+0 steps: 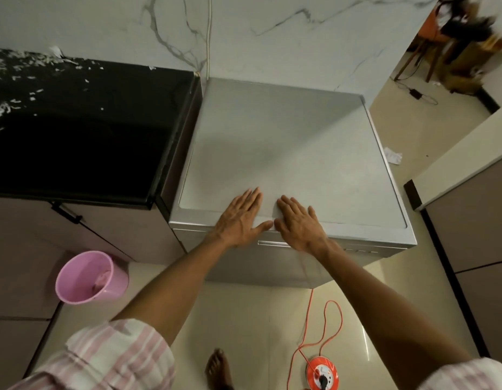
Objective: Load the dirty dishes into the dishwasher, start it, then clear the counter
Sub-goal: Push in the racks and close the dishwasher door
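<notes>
Both arms reach straight out from the 6 o'clock edge of the view toward 12 o'clock, bare to the rolled striped sleeves. The left hand [240, 218] lies palm down, fingers straight and together, pointing to 1 o'clock. The right hand [299, 223] lies flat just beside it, fingers pointing to 11 o'clock, thumbs nearly touching.

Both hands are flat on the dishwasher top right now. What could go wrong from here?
1. The orange cable loops across the floor beside the bare foot; a step right may snag it.
2. The left hand and right hand lean on the dishwasher front edge; pressing could shift it.
3. The pink bucket could be kicked.
</notes>
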A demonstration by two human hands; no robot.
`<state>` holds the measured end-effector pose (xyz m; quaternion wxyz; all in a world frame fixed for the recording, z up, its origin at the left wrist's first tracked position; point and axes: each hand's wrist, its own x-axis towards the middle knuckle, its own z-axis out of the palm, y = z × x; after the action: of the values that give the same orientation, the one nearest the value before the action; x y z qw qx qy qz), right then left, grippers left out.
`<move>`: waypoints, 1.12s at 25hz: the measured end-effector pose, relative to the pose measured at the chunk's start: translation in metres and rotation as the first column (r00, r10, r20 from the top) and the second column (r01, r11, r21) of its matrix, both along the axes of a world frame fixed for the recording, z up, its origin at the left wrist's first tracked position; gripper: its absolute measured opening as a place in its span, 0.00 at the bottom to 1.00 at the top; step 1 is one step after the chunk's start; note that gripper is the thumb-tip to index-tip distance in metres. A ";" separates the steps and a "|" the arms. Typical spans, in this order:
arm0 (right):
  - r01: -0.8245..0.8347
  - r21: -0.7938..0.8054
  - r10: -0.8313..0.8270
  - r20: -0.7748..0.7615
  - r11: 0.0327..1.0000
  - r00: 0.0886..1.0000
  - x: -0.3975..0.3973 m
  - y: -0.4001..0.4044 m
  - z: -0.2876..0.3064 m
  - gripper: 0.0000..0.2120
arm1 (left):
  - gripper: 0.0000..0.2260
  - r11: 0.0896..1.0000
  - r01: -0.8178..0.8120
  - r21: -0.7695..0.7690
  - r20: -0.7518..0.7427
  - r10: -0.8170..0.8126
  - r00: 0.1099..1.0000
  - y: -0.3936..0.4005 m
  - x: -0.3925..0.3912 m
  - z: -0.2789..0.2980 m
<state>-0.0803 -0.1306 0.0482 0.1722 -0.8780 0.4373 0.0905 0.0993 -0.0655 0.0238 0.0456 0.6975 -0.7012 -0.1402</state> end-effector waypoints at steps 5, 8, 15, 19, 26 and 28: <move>0.017 -0.023 -0.016 0.059 1.000 0.998 -0.002 -0.001 -0.003 0.29 | 0.38 1.000 -0.002 -0.019 -0.026 0.002 1.000 0.001 -0.001 -0.002; 0.020 -0.034 -0.017 0.090 0.999 0.996 -0.006 0.001 -0.010 0.30 | 0.39 0.999 -0.015 -0.039 -0.049 0.013 0.999 0.002 0.000 -0.004; 0.002 -0.059 0.006 0.131 0.998 0.991 -0.006 -0.001 -0.009 0.38 | 0.42 0.989 -0.139 -0.059 -0.184 0.126 0.975 0.003 -0.010 -0.001; -0.031 -0.016 0.033 0.148 0.999 0.988 -0.006 -0.009 -0.002 0.30 | 0.36 0.975 -0.214 -0.055 -0.254 0.194 0.948 -0.002 -0.015 -0.001; -0.089 0.022 0.085 0.156 0.996 0.984 0.029 -0.053 0.007 0.27 | 0.27 0.937 -0.344 -0.061 -0.287 0.313 0.905 -0.029 -0.003 0.003; -0.098 0.024 0.093 0.158 0.995 0.983 0.045 -0.066 0.010 0.27 | 0.27 0.929 -0.365 -0.058 -0.278 0.336 0.900 -0.043 0.013 0.004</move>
<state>-0.0357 -0.1971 0.0584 0.2153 -0.8995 0.3784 0.0362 0.1124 -0.1083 0.0275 0.2008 0.7840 -0.5583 -0.1828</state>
